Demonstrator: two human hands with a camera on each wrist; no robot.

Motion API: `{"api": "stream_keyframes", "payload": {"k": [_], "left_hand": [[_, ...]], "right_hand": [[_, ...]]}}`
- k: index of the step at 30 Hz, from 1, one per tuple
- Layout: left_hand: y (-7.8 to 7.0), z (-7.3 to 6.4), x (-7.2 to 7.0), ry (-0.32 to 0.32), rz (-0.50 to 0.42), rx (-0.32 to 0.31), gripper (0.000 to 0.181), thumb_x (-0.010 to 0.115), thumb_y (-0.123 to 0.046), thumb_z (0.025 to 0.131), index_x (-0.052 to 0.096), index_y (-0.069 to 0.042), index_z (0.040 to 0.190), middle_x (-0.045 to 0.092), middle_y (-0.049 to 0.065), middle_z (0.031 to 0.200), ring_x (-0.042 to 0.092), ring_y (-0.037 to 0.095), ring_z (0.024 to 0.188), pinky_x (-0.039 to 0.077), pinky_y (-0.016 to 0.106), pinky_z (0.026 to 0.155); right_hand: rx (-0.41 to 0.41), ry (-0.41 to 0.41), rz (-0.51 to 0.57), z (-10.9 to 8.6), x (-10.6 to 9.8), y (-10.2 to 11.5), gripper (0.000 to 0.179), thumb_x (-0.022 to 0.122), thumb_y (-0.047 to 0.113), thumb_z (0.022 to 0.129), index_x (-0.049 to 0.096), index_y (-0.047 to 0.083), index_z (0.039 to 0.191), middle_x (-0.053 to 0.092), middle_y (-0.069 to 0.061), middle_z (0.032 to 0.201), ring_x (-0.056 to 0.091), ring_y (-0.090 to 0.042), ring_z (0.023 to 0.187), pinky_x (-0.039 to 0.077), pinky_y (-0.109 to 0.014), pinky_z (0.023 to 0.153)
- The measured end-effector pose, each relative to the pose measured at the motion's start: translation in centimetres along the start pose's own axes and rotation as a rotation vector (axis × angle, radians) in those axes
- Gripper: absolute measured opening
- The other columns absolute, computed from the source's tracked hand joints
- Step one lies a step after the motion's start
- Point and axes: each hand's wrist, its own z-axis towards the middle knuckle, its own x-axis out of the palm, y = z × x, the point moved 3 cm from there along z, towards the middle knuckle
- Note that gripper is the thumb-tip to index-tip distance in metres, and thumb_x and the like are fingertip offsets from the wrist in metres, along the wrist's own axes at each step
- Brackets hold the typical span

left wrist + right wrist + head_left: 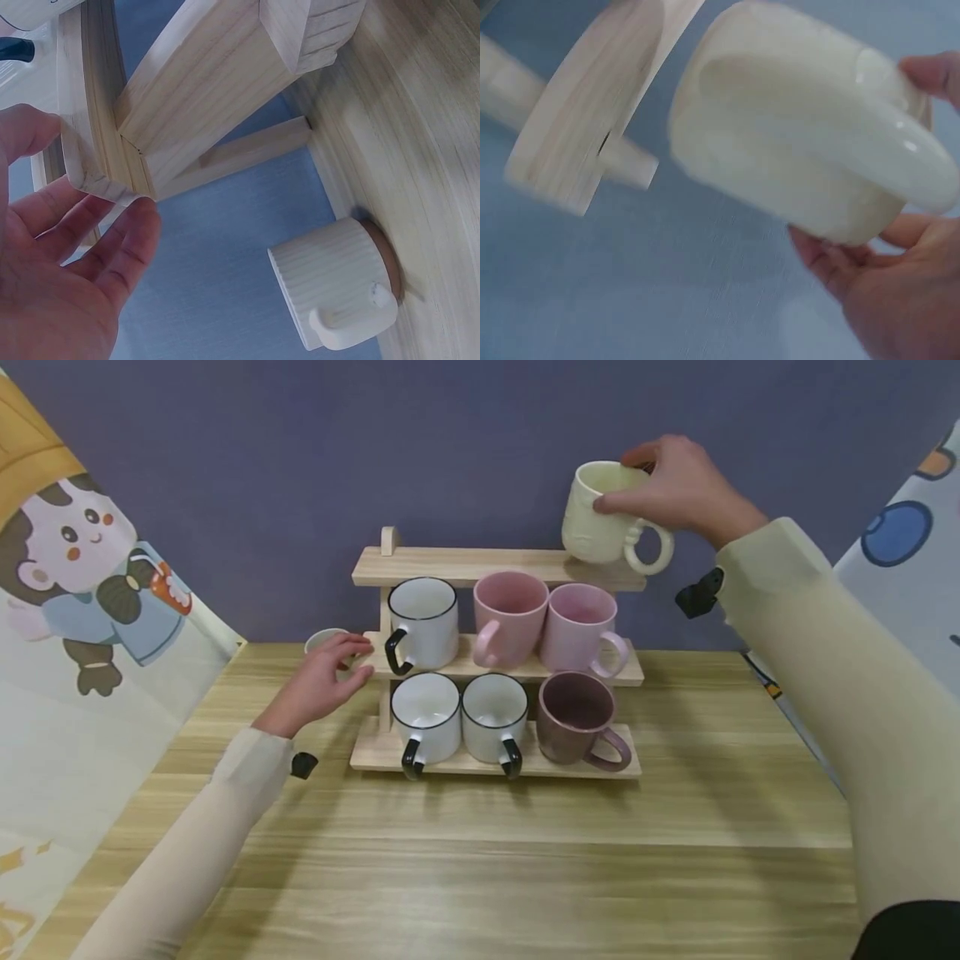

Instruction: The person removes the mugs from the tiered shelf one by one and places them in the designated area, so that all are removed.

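Observation:
A pale yellow mug point(588, 522) is in my right hand point(682, 485), thumb and fingers gripping it near the rim. It is held over the right end of the top shelf of a wooden rack point(480, 564); the right wrist view shows its ring handle point(900, 150) close up. I cannot tell whether its base touches the shelf. My left hand point(318, 685) holds the left end of the middle shelf point(97, 161), thumb on one side and fingertips on the other. On that shelf stand a white mug point(431, 627) and two pink mugs point(510, 618).
Two white black-handled mugs point(426, 718) and a mauve mug point(573, 718) fill the bottom shelf. Behind my left hand, a ribbed white mug point(337, 281) stands on the wooden table point(480, 877). A dark blue backdrop point(300, 485) rises behind the rack.

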Motion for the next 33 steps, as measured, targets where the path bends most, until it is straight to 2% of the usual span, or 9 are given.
{"api": "stream_keyframes", "payload": {"k": [7,14,18,26,33], "left_hand": [[0.2,-0.2,0.0,-0.015,-0.006,0.015,0.034,0.063,-0.013,0.091,0.059,0.007,0.118,0.052,0.018,0.123,0.053,0.032,0.106,0.049,0.044,0.079],[0.1,0.0,0.0,-0.012,-0.007,0.016,0.033,0.063,-0.013,0.091,0.059,0.006,0.118,0.052,0.019,0.123,0.052,0.033,0.107,0.049,0.045,0.082],[0.3,0.0,0.0,-0.011,-0.017,0.013,0.033,0.063,-0.012,0.091,0.06,0.007,0.117,0.053,0.019,0.121,0.053,0.033,0.106,0.048,0.045,0.082],[0.5,-0.2,-0.4,-0.005,-0.019,-0.002,0.034,0.063,-0.012,0.091,0.059,0.008,0.118,0.052,0.019,0.122,0.051,0.034,0.108,0.048,0.047,0.083],[0.5,-0.5,-0.6,0.002,-0.013,0.006,0.034,0.063,-0.013,0.091,0.06,0.007,0.118,0.052,0.019,0.122,0.053,0.034,0.107,0.048,0.046,0.082]], "right_hand": [[-0.078,-0.045,0.053,-1.8,-0.6,-2.2,0.079,0.071,0.041,0.08,0.04,0.006,0.143,0.043,-0.01,0.123,0.042,-0.027,0.106,0.039,-0.036,0.079],[-0.074,-0.102,0.085,-4.1,-1.7,-5.5,0.076,0.075,0.035,0.078,0.043,0.009,0.142,0.043,-0.002,0.115,0.045,-0.02,0.102,0.035,-0.026,0.077],[-0.046,-0.122,0.068,-5.1,-2.3,-7.6,0.075,0.076,0.034,0.078,0.044,0.01,0.142,0.042,-0.005,0.118,0.044,-0.021,0.103,0.034,-0.024,0.074],[0.037,-0.089,-0.005,-6.4,-2.3,-11.0,0.082,0.075,0.038,0.078,0.039,0.003,0.143,0.038,-0.018,0.127,0.039,-0.038,0.107,0.032,-0.031,0.066],[0.044,-0.014,-0.024,-7.1,0.2,-14.2,0.084,0.073,0.04,0.08,0.037,-0.003,0.142,0.035,-0.026,0.128,0.039,-0.043,0.105,0.034,-0.052,0.073]]}}
